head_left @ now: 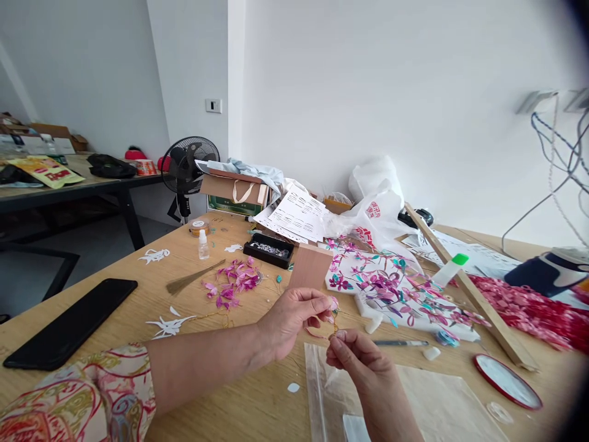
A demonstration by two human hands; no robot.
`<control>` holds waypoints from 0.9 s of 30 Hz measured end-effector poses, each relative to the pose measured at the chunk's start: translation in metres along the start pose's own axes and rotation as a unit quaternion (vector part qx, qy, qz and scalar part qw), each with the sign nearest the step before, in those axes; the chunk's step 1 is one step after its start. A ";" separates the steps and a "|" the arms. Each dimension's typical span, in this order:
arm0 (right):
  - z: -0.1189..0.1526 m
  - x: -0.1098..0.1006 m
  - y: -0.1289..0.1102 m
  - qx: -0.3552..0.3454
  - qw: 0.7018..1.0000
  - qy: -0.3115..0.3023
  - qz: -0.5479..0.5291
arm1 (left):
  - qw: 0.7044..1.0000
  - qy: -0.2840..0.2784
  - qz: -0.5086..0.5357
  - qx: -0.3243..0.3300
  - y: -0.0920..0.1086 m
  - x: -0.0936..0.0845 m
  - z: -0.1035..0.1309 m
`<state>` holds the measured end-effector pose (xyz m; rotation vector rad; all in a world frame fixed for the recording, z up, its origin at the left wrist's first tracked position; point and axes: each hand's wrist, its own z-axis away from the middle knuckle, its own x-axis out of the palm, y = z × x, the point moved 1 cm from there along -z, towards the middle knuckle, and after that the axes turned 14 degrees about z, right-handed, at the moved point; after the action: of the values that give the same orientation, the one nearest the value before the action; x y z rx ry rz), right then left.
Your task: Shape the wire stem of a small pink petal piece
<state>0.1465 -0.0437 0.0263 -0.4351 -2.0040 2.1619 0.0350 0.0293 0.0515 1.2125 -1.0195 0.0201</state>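
A small pink flower piece [334, 305] on a thin gold wire hangs between the two hands, just above the table [257, 405] — its wire runs roughly upright. The left hand [294, 319] pinches the top from the left; the right hand [356, 356] pinches the wire's lower end from below. A clear plastic sheet [414, 399] lies underneath, with a flower-covered foam board [396, 288] just beyond.
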 end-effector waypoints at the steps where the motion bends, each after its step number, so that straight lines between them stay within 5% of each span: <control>1: 0.000 0.000 0.000 0.002 1.000 -0.002 -0.001 | 1.000 -0.001 -0.004 0.000 0.000 0.000 0.000; 14: 0.006 0.004 -0.005 0.053 0.997 -0.022 -0.043 | 0.992 -0.013 -0.100 0.077 -0.006 0.005 0.008; 27: 0.009 0.003 -0.002 0.062 0.997 -0.025 0.033 | 1.000 0.011 0.003 0.023 -0.013 0.007 0.013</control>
<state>0.1402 -0.0510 0.0281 -0.4410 -1.8920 2.3432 0.0382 0.0104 0.0460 1.2483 -1.0080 0.0624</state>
